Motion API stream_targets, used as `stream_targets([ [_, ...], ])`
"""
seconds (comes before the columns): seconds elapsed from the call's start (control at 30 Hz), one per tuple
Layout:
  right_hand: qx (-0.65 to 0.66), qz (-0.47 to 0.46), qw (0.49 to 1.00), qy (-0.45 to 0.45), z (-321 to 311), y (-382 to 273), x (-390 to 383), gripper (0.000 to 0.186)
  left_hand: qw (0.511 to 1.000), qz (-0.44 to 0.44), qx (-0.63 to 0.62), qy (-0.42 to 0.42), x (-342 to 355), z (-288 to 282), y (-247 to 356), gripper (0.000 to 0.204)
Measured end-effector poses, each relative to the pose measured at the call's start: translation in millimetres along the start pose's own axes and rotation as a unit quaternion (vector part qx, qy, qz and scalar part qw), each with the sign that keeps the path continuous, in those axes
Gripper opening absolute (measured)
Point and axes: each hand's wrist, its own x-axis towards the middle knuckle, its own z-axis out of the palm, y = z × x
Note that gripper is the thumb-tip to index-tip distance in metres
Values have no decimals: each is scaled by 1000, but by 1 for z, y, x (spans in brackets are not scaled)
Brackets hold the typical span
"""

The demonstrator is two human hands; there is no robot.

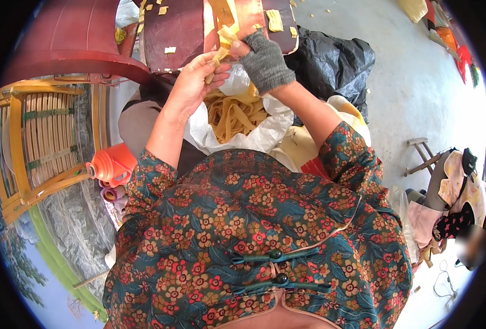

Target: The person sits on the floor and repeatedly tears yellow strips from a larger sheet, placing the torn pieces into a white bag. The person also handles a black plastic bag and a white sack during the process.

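My bare left hand (196, 79) pinches the lower end of a flat, yellowish strip (227, 34) between thumb and fingers. Close beside it, my right hand (266, 61), in a grey knitted fingerless glove, grips the same strip higher up with thumb and finger. Its material I cannot make out. The strip is folded where the hands meet. Below both hands, a white plastic bag (199, 130) stands open, holding a heap of similar yellow strips (233, 118). Beyond the hands is a dark red tabletop (185, 33) with a shiny orange-gold panel on it.
Small yellow scraps, one a larger piece (274, 21), lie on the tabletop. A black plastic bag (330, 66) is at the right. On the left are a red chair (72, 33), a wooden slatted chair (51, 129) and an orange jug (114, 164). A seated co-worker is at far right.
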Motion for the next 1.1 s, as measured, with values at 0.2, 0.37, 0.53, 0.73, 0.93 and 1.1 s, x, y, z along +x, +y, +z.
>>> stream_targets([
  [0.2, 80, 36, 996, 20, -12, -8, -5, 20, 982, 14, -174, -68, -16, 0, -1, 34],
  [0.37, 145, 137, 980, -17, -11, -15, -7, 21, 983, 10, -175, -60, -21, -2, -11, 32],
  [0.53, 32, 48, 992, -110, -19, -3, -9, 21, 990, 17, -124, -63, -18, 0, -20, 28],
  [0.73, 20, 140, 933, -332, -13, -22, -15, 43, 875, 195, 437, 76, -39, 26, -13, 18],
  [0.93, 116, 191, 862, -455, -22, -35, -21, 47, 887, 71, 447, -89, -60, 15, 10, 15],
  [1.1, 432, 264, 768, -391, -35, -52, -17, 42, 973, 27, 162, -163, -77, 23, 35, 25],
])
